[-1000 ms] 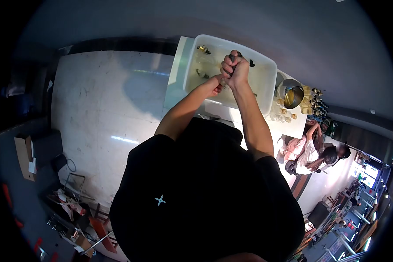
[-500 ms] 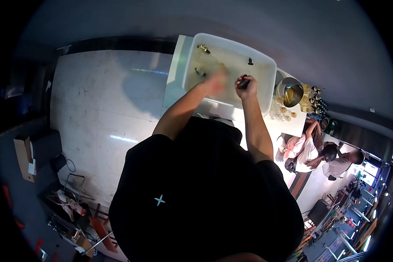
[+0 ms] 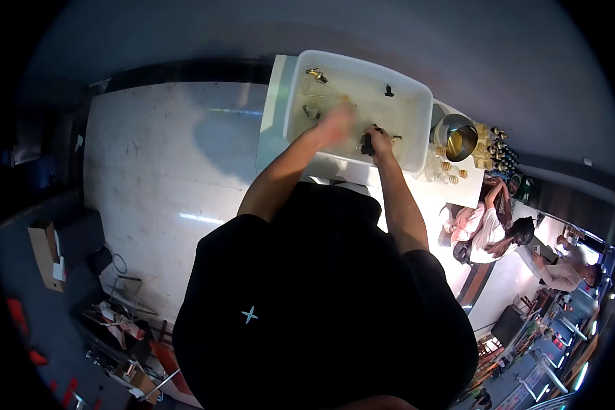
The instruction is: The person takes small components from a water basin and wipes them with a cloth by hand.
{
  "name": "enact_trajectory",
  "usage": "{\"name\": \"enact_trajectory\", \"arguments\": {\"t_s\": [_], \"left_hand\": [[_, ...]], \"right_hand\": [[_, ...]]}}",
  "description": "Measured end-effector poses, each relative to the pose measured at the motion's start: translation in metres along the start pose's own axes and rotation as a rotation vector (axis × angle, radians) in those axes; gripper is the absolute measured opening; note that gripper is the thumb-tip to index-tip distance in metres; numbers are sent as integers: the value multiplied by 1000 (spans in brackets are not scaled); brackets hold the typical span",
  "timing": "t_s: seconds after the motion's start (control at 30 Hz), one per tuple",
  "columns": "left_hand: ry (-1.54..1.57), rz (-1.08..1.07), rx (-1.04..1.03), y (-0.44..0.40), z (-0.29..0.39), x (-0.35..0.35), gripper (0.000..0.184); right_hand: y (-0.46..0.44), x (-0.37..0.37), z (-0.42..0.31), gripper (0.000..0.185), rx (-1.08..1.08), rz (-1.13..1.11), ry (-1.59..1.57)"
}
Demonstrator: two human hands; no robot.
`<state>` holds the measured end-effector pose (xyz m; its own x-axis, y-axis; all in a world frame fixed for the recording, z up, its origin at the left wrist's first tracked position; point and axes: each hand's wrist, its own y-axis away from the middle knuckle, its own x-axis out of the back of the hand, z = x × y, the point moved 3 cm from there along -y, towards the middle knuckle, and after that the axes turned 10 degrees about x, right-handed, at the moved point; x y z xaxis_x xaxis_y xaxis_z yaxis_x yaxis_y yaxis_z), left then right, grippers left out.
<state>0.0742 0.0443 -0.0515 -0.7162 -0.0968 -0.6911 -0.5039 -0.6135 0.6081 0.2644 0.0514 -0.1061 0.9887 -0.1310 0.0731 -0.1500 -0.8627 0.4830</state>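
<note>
A white plastic tub (image 3: pixel 425 102) of cloudy water stands before me. My right hand (image 3: pixel 383 145) is closed around a black fitting (image 3: pixel 367 144) near the tub's front side. A small brass-coloured tip shows to the right of that hand. Smeared by motion, my left hand (image 3: pixel 336 127) is over the tub's left half, and its fingers cannot be made out. In the water lie a brass-and-black fitting (image 3: pixel 316 75) at the back left, a dark metallic piece (image 3: pixel 311 111) beside my left hand, and a small black piece (image 3: pixel 389 90) toward the back right.
The tub rests on a white table (image 3: pixel 270 130). To its right are a round metal bowl (image 3: pixel 458 138), several small clear glass items (image 3: pixel 446 166) with gold rings, and a row of yellowish bottles (image 3: pixel 484 147). Other people (image 3: pixel 488 232) sit farther right. A large pale board (image 3: pixel 164 150) lies left.
My right hand has turned and shifted slightly left and down with the black fitting. My left hand stays blurred in nearly the same spot. The people at the right have shifted position.
</note>
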Motion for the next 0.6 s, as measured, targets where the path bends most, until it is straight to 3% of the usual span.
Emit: {"name": "enact_trajectory", "arguments": {"t_s": [0.17, 0.37, 0.47, 0.57, 0.6], "left_hand": [[-141, -24, -148, -1, 5, 9, 13], [-437, 95, -274, 19, 27, -7, 11], [-473, 42, -257, 10, 30, 0, 12], [-811, 29, -600, -11, 29, 15, 16], [-968, 152, -596, -7, 30, 13, 16]], "right_hand": [[-1, -1, 5, 15, 3, -31, 42], [3, -4, -3, 13, 6, -18, 85], [3, -4, -3, 13, 6, -33, 93], [8, -5, -7, 13, -18, -50, 114], [12, -6, -12, 13, -22, -65, 146]]}}
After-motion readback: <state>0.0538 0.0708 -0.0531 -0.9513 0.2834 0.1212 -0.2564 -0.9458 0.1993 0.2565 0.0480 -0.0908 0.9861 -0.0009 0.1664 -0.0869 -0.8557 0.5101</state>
